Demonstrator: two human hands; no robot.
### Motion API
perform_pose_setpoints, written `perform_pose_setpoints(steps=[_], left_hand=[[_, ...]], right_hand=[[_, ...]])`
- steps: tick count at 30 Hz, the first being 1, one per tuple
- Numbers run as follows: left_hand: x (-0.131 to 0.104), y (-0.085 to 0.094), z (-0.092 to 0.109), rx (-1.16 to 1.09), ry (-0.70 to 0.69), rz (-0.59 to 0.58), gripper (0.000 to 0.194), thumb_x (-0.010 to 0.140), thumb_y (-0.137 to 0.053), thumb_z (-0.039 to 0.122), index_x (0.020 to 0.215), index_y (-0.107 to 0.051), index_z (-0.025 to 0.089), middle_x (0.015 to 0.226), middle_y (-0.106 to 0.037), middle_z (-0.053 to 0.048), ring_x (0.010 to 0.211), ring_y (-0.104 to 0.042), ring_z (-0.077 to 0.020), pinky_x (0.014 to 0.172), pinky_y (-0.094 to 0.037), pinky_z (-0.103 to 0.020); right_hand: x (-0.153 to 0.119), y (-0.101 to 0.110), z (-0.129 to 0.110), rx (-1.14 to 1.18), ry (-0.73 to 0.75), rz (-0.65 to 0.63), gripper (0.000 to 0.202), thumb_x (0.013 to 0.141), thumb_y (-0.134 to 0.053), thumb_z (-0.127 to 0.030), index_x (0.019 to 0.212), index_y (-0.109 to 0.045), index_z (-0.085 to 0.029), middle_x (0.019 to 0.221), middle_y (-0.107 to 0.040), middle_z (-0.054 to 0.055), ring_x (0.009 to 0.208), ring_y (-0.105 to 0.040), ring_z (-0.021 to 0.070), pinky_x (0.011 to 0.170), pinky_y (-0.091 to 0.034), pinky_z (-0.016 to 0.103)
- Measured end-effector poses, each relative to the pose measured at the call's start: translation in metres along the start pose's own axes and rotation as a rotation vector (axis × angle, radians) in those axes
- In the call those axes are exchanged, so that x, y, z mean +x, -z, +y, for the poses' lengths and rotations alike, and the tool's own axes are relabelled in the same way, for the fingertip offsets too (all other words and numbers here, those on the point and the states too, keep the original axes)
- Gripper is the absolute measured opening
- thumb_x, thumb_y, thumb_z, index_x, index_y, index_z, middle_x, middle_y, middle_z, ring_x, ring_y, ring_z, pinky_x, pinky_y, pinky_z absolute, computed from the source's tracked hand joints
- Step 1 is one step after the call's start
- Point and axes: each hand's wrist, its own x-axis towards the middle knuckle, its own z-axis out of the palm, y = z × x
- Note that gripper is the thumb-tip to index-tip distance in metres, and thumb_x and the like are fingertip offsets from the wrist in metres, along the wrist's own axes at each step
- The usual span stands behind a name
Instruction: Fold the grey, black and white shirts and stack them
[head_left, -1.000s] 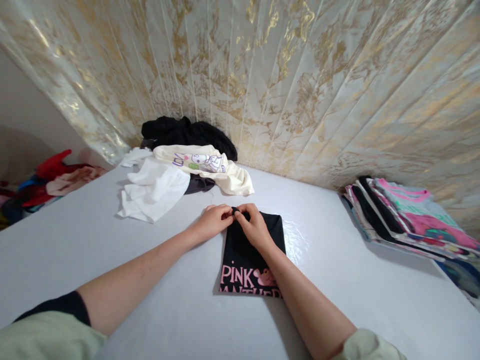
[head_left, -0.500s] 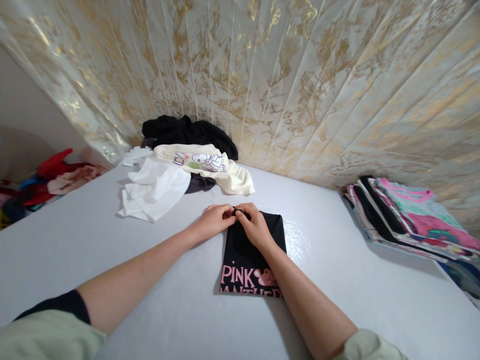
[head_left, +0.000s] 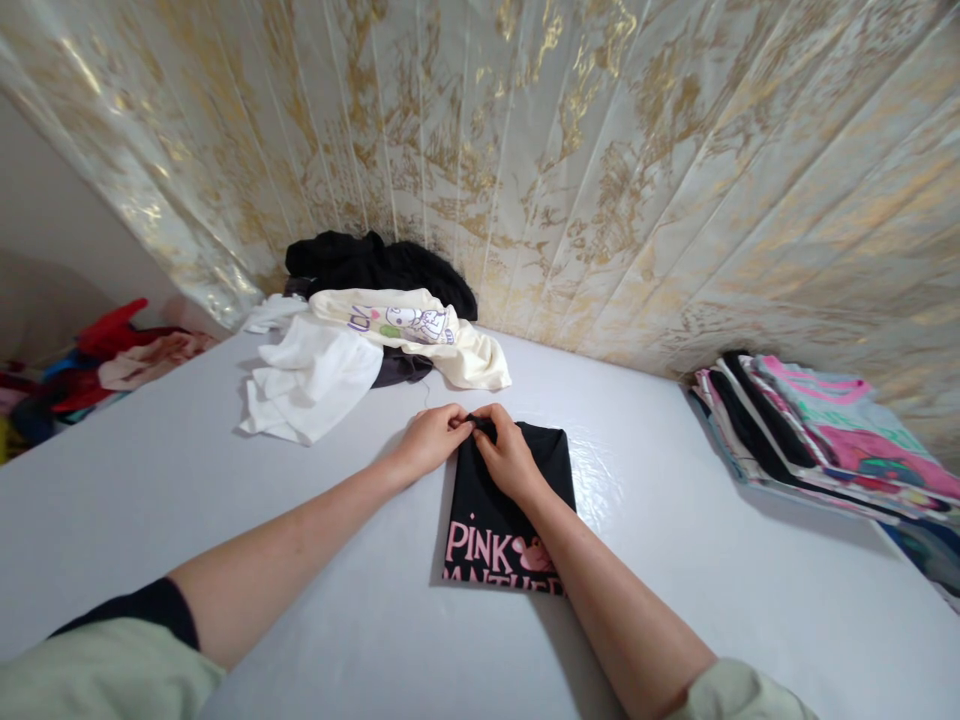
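A black T-shirt (head_left: 491,497) with pink lettering lies folded into a rectangle on the pale table, its print toward me. At its far left corner my left hand (head_left: 435,438) pinches the edge of the cloth between thumb and fingers. Right beside it, my right hand (head_left: 505,450) grips the same far edge, fingertips almost touching those of the left. My right forearm covers part of the print and the shirt's right side. The bit of cloth between the fingertips is mostly hidden.
Beyond my left hand lies a loose heap with a white garment (head_left: 315,370), a cream printed garment (head_left: 412,320) and a black garment (head_left: 375,265). A stack of folded clothes (head_left: 825,430) stands at the right edge. More clothes (head_left: 112,350) lie at far left. A gold-patterned curtain (head_left: 480,150) hangs behind the table (head_left: 360,610).
My left fingers have closed in on the shirt's far edge, nearer the right fingertips. The view has shifted very slightly; the shirt stays in place.
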Motion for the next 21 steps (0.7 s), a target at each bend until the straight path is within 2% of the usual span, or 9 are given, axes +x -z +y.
perform_pose_setpoints(steps=[3, 5, 11, 17, 21], left_hand=[[-0.003, 0.001, 0.003, 0.085, 0.006, 0.014, 0.010, 0.082, -0.057, 0.026, 0.073, -0.060, 0.021, 0.072, -0.067, 0.001, 0.070, -0.061, -0.0169, 0.065, -0.042, -0.026], [-0.006, 0.003, 0.008, 0.165, -0.001, 0.035, 0.006, 0.081, -0.058, 0.024, 0.075, -0.059, 0.021, 0.070, -0.066, 0.002, 0.069, -0.061, -0.0162, 0.067, -0.041, -0.026], [-0.011, 0.004, 0.017, 0.348, -0.032, 0.079, 0.004, 0.083, -0.060, 0.024, 0.080, -0.058, 0.022, 0.074, -0.067, 0.002, 0.072, -0.062, -0.0174, 0.079, -0.041, -0.031], [-0.007, 0.001, 0.012, 0.280, -0.040, 0.146, 0.007, 0.085, -0.060, 0.026, 0.079, -0.058, 0.023, 0.074, -0.066, 0.004, 0.072, -0.062, -0.0162, 0.076, -0.041, -0.030], [-0.007, 0.001, 0.011, 0.317, -0.085, 0.136, 0.003, 0.085, -0.058, 0.022, 0.082, -0.057, 0.022, 0.082, -0.067, 0.002, 0.078, -0.063, -0.0172, 0.079, -0.040, -0.032]], right_hand=[[0.000, -0.002, 0.004, -0.010, 0.009, 0.034, 0.032, 0.081, -0.050, -0.015, 0.112, -0.053, -0.021, 0.108, -0.064, 0.006, 0.105, -0.059, 0.0195, 0.096, -0.043, 0.036], [-0.001, -0.002, 0.005, -0.074, -0.009, 0.068, 0.033, 0.081, -0.051, -0.016, 0.114, -0.052, -0.021, 0.107, -0.064, 0.007, 0.104, -0.059, 0.0204, 0.095, -0.043, 0.038], [-0.003, 0.000, 0.000, -0.396, -0.074, 0.058, 0.019, 0.082, -0.054, -0.016, 0.101, -0.056, -0.020, 0.102, -0.063, 0.007, 0.099, -0.056, 0.0244, 0.089, -0.042, 0.040], [-0.003, 0.001, -0.002, -0.437, -0.083, 0.034, 0.017, 0.085, -0.053, -0.016, 0.100, -0.056, -0.021, 0.102, -0.061, 0.007, 0.099, -0.054, 0.0236, 0.088, -0.041, 0.037], [-0.004, -0.002, -0.004, -0.480, -0.092, 0.018, 0.017, 0.085, -0.054, -0.016, 0.102, -0.057, -0.020, 0.102, -0.061, 0.007, 0.100, -0.054, 0.0240, 0.088, -0.042, 0.038]])
